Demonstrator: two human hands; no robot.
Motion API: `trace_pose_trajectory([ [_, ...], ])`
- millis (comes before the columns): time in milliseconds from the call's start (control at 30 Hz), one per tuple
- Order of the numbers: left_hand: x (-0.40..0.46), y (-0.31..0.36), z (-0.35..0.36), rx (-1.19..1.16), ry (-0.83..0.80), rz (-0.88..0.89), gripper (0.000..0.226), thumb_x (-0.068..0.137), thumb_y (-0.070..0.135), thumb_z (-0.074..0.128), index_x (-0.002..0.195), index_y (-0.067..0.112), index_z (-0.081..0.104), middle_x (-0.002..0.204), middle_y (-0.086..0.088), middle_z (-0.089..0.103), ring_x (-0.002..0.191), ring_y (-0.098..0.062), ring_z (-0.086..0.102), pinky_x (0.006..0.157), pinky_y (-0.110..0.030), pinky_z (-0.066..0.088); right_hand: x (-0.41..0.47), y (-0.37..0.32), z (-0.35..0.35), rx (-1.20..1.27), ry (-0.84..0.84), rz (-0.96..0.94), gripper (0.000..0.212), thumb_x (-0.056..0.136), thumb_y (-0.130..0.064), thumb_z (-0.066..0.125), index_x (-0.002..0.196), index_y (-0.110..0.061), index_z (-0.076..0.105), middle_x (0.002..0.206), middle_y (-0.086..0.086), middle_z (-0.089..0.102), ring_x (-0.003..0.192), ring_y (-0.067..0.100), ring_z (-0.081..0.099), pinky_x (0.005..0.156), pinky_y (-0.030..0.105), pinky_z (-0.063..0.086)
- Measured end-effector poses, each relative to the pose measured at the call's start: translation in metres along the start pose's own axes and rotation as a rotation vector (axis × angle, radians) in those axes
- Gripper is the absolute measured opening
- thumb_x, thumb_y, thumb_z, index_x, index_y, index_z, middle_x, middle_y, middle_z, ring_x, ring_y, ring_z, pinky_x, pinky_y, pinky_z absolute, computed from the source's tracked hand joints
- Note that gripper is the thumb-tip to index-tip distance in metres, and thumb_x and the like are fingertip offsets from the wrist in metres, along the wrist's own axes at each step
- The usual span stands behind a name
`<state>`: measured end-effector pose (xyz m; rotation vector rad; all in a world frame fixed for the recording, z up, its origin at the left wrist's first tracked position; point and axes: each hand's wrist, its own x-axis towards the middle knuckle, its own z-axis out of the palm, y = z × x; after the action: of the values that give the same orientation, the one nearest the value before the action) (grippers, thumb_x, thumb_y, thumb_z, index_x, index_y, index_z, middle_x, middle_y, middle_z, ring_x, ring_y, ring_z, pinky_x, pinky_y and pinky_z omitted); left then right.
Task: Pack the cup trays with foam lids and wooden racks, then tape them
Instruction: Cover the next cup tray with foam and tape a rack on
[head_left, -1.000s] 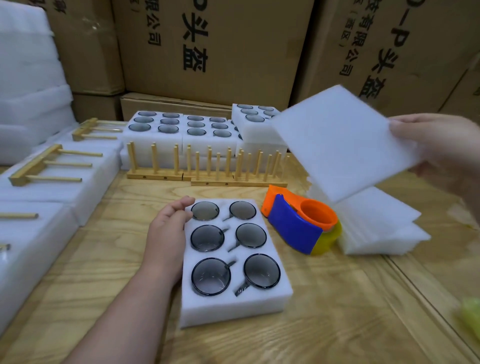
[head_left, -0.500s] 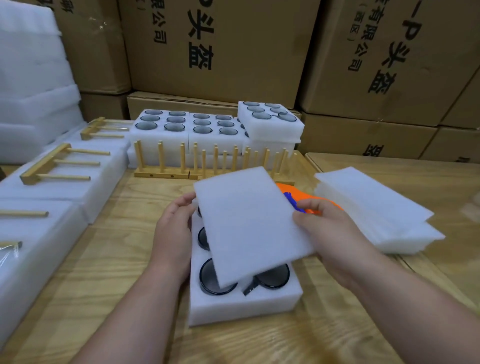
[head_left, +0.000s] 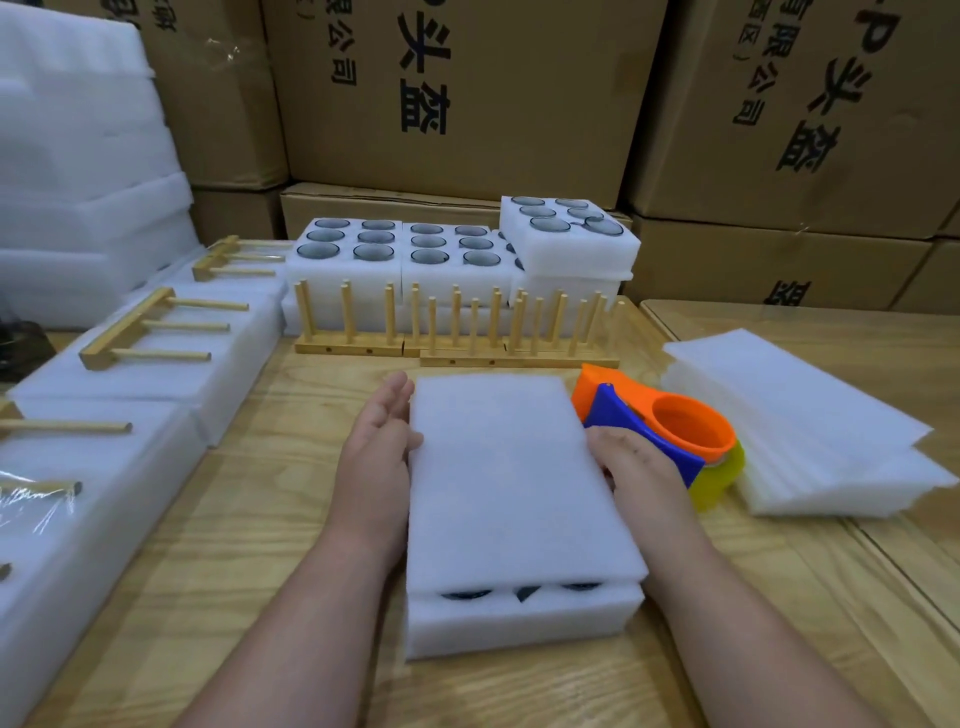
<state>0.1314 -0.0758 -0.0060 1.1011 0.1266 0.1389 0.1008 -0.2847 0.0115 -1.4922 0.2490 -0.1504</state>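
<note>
The foam lid (head_left: 511, 467) now lies on the cup tray (head_left: 519, 618) near the worktop's (head_left: 249, 519) front edge, both hands, left (head_left: 376, 457) and right (head_left: 636, 467), flat with straight fingers against its sides, while the wooden rack (head_left: 457, 332) and tape (head_left: 660, 436) still wait.

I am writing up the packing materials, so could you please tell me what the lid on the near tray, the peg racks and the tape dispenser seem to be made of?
Foam lid: soft white foam with a matte, faintly fibrous surface, probably polyethylene.
Peg racks: pale unpainted wood, likely bamboo or pine, with round dowels in flat bases.
Tape dispenser: smooth moulded plastic, glossy, in orange, blue and yellow.
</note>
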Motion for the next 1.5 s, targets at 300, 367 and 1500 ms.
trace_pose_trajectory([
  [300,0.0,0.004,0.001,-0.027,0.011,0.025,0.061,0.086,-0.014,0.03,0.12,0.025,0.06,0.127,0.0,0.065,0.094,-0.004,0.072,0.064,-0.019,0.056,0.002,0.011,-0.003,0.054,-0.07,-0.039,0.022,0.086,-0.024,0.067,0.106,-0.028,0.076,0.107,0.0,0.078,0.097,0.019,0.075,0.076,0.036,0.056],
  [367,-0.001,0.005,0.002,-0.032,0.024,0.038,0.059,0.087,-0.016,0.029,0.119,0.023,0.06,0.124,0.0,0.064,0.094,-0.005,0.071,0.063,-0.018,0.056,0.001,0.012,-0.004,0.046,-0.086,-0.046,0.022,0.095,-0.015,0.064,0.105,-0.03,0.077,0.108,-0.001,0.078,0.098,0.018,0.075,0.076,0.036,0.056],
  [1500,-0.005,0.005,0.001,0.018,0.014,0.01,0.059,0.085,-0.011,0.035,0.119,0.026,0.065,0.106,0.007,0.073,0.085,-0.007,0.074,0.059,-0.024,0.057,-0.005,0.004,-0.004,-0.024,-0.076,-0.089,0.023,0.098,-0.024,0.061,0.099,-0.041,0.076,0.097,-0.013,0.078,0.083,0.003,0.073,0.058,0.016,0.054],
])
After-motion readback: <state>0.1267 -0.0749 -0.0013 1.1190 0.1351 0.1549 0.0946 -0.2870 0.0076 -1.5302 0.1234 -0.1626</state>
